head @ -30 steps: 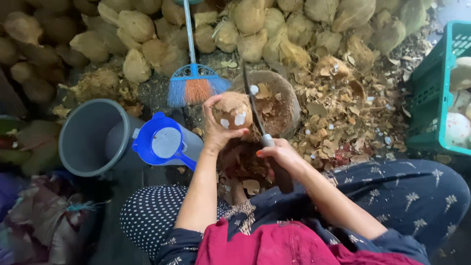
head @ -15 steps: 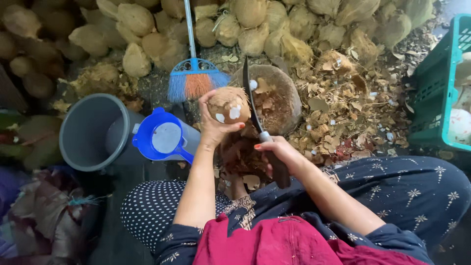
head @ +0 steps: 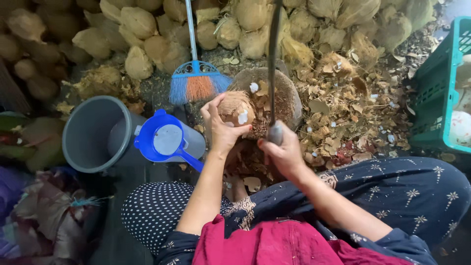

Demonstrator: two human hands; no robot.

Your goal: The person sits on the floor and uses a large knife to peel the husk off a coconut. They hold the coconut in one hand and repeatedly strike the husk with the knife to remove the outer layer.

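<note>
Obs.: the person is sitting low on the floor, knees apart, working over a round wooden chopping block (head: 289,98) set between the legs, so chips are falling ahead of the body rather than onto the lap.

Left hand (head: 221,130): fingers are curling around a husked brown coconut (head: 235,108), holding it at the near left edge of the block. The palm is staying on the side nearest the body, thumb and fingertips wrapping the shell, which is leaving the top and far face exposed. White patches are showing where shell is already chipped off.

Right hand (head: 282,149): closed tight on the handle of a long dark blade (head: 272,59), which is pointing up and away, well above the block and the nut. The blade is looking streaked by motion blur, so its edge direction cannot be told.

Surroundings: a grey bucket (head: 93,135) is standing just left of the knee, with a blue-rimmed jug (head: 169,140) touching it, both within reach of the left arm, judged placed there for catching liquid. A blue broom (head: 196,83) is leaning in just beyond the block. A heap of unhusked coconuts (head: 147,29) is lying along the far side; shell chips and husk scraps (head: 353,113) are covering the floor to the right. A green crate (head: 441,98) is standing at far right, holding pale round things.
</note>
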